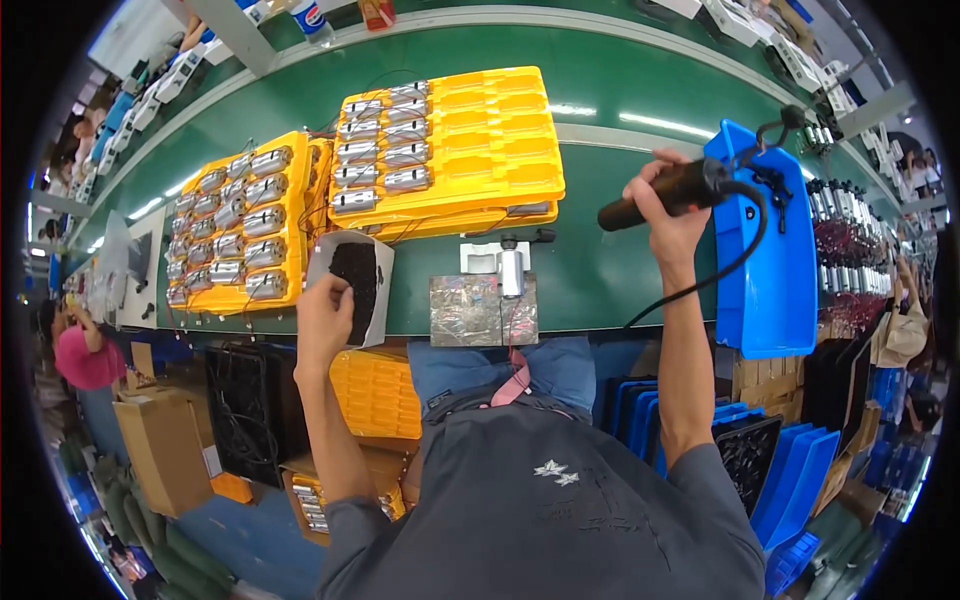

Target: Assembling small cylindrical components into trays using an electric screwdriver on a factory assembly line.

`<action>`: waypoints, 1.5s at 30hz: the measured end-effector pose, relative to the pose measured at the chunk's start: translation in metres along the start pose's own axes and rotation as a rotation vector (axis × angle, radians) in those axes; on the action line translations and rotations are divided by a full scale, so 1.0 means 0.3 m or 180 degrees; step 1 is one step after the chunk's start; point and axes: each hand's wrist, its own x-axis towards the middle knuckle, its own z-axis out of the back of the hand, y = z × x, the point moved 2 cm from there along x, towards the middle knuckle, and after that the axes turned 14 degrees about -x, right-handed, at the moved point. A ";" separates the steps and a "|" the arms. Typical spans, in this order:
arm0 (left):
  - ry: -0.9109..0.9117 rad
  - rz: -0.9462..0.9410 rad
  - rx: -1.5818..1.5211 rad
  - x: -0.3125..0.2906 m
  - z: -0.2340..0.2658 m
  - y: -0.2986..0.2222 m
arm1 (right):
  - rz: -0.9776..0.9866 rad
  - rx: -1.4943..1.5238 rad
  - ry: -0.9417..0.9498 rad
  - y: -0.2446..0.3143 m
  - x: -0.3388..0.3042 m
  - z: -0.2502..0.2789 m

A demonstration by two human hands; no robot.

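My right hand is wrapped around a black corded electric screwdriver, held above the bench to the right and pointing left. My left hand reaches into a white box of tiny black parts, probably screws. Its fingertips are pinched together, and anything between them is too small to see. Between my hands, a silver motor with thin wires stands at a white fixture, with a black piece across its top. In front of it lies a square metal plate.
Yellow trays hold rows of silver motors at left and back centre; the latter is partly filled. A long blue bin stands at right, a cable hanging over it. More motors stand beyond. Cardboard boxes sit below the bench.
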 end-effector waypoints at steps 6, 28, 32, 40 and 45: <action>-0.0942 -0.0340 -0.1534 0.020 -0.095 -0.202 | 0.0459 0.1051 -0.0131 0.118 -0.086 -0.049; 0.0158 -0.1698 -0.0919 0.153 -0.526 -0.266 | 0.0378 0.1370 0.0361 0.202 -0.062 -0.282; 0.0172 -0.1756 -0.0745 0.174 -0.529 -0.257 | 0.0373 0.1001 0.0253 0.212 -0.031 -0.309; 0.0531 -0.1231 -0.1497 0.190 -0.526 -0.258 | 0.0289 0.0299 0.0185 0.225 0.000 -0.359; 0.0852 -0.0819 -0.1448 0.180 -0.498 -0.275 | 0.0408 0.0244 0.0029 0.204 -0.002 -0.360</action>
